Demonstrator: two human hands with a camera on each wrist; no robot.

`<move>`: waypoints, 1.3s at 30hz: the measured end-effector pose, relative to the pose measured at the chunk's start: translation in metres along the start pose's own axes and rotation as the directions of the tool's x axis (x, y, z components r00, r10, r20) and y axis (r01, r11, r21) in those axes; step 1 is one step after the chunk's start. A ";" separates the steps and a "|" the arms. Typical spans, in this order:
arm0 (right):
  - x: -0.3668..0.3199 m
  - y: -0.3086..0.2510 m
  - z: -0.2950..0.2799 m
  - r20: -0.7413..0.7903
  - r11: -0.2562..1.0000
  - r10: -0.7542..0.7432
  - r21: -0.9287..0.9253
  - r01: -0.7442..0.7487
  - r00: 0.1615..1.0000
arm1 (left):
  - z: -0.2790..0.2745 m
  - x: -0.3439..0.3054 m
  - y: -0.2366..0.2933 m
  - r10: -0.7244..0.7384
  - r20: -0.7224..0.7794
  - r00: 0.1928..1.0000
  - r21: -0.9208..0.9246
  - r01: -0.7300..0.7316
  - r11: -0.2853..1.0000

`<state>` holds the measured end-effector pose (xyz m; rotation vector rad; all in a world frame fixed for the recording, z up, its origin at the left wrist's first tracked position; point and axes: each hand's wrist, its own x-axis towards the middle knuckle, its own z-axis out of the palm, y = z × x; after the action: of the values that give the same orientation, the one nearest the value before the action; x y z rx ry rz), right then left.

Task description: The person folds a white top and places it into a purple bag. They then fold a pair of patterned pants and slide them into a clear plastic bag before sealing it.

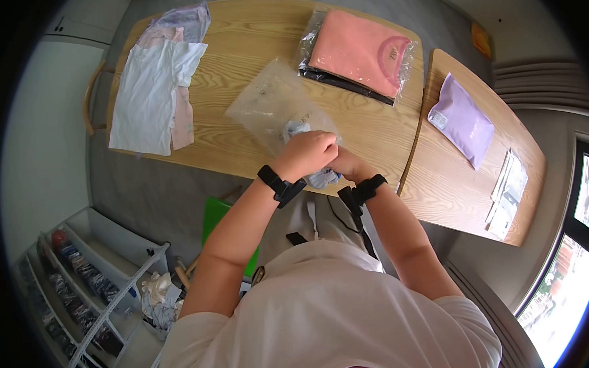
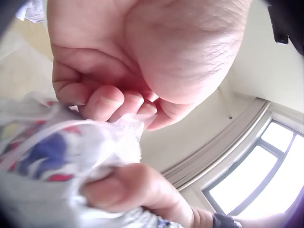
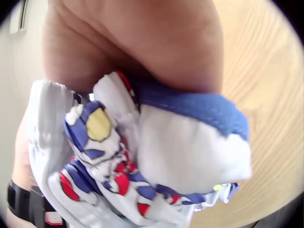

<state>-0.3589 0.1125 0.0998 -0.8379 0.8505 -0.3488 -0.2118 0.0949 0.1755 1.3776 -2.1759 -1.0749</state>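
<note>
A white garment (image 3: pixel 190 147) with blue trim and a red, blue and yellow cartoon print is bunched between my hands at the table's near edge. My right hand (image 1: pixel 349 164) grips it; in the left wrist view its thumb (image 2: pixel 111 190) presses into the cloth. My left hand (image 1: pixel 306 153) has curled fingers (image 2: pixel 105 102) pinching thin clear film at the garment's edge. From there a clear plastic bag (image 1: pixel 265 98) spreads away over the table, with part of the garment showing against it. The left palm faces its wrist camera.
Folded coral shirt (image 1: pixel 351 50) in clear packaging lies at the back of the wooden table (image 1: pixel 235 33). White clothing (image 1: pixel 142 101) lies at left. On the right-hand table sit a purple package (image 1: pixel 465 122) and flat packets (image 1: pixel 508 195). A divided bin (image 1: pixel 111 242) stands lower left.
</note>
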 end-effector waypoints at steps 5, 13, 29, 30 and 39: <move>0.005 0.013 -0.013 -0.044 0.946 -0.062 -0.320 0.045 0.997 | 0.015 -0.009 0.013 0.059 -0.049 0.997 0.143 -0.052 0.988; 0.024 0.011 -0.002 -0.433 0.757 -0.620 -0.551 0.353 0.654 | 0.041 -0.016 0.018 0.042 -0.152 0.987 0.087 -0.028 0.996; 0.040 -0.001 -0.027 -0.139 0.998 -0.054 0.020 0.058 0.989 | 0.063 -0.099 -0.122 -0.772 0.130 0.623 -0.967 0.251 0.040; 0.044 0.002 -0.031 -0.185 0.926 -0.131 -0.373 0.054 0.974 | 0.064 -0.099 -0.121 -0.776 0.124 0.618 -0.974 0.226 0.025; 0.029 -0.015 0.004 -0.241 0.374 -0.264 -0.918 -0.131 0.934 | 0.070 -0.099 -0.084 -0.741 0.379 0.554 -0.802 0.597 0.036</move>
<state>-0.3363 0.0884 0.0973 -1.9539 1.3945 -0.0334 -0.1589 0.1908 0.0767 1.7515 -0.3147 -1.9406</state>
